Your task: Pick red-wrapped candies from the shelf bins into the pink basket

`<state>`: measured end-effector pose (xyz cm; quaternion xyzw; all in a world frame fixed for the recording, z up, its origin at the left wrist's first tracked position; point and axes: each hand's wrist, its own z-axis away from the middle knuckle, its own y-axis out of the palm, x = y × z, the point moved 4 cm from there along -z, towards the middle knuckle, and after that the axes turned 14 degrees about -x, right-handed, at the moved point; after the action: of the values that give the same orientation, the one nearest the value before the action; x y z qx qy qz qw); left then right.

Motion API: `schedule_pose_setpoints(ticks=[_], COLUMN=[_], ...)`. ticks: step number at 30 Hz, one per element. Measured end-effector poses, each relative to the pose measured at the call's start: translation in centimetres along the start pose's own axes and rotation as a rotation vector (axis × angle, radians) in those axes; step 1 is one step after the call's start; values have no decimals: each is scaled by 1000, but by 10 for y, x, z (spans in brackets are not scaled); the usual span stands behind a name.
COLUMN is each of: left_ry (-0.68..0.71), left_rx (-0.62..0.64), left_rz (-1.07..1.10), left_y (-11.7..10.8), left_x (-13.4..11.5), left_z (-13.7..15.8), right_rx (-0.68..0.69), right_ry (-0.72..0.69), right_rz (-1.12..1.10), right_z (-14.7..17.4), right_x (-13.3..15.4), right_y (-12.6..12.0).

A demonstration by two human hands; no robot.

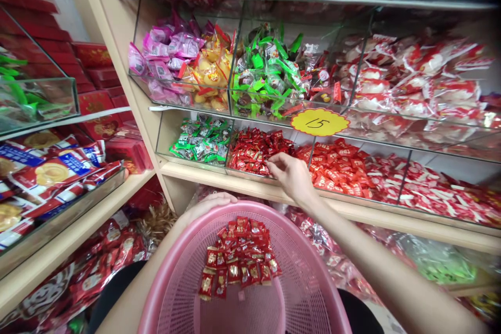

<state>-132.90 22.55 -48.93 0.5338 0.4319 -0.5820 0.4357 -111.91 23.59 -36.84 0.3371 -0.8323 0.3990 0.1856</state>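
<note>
My left hand [213, 202] lies over the far rim of a pink plastic basket [313, 271] and grips it, with the forearm along the basket's left side. Inside, several small red-and-gold wrapped candies [234, 272] lie loose on the bottom. Above the basket's far right rim, my right hand [293, 175] is at the front edge of a glass compartment of small red wrapped candies [252, 151]. Its thumb and fingertips are pinched together. Anything between them is too small or hidden to make out.
Green-and-silver candies [201, 138] fill the compartment to the left, orange-red ones [340, 167] the one to the right. Larger sweets [274, 68] fill glass bins above, with a yellow tag [320, 122] reading 15. A wooden upright [117, 62] and packaged snacks [50, 167] stand left.
</note>
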Motion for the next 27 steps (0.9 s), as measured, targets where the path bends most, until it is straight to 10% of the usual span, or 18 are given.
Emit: schedule_pose_setpoints(ticks=[14,27], left_ry=[-4,11], left_rx=[38,12], left_rz=[21,-10], left_y=[-1,-2], left_x=[1,0], left_z=[0,1], right_rx=[197,-161], right_ry=[-247,-30], right_rz=[590,-244], right_z=[-38,1], right_x=[-43,-5], right_y=[35,-11])
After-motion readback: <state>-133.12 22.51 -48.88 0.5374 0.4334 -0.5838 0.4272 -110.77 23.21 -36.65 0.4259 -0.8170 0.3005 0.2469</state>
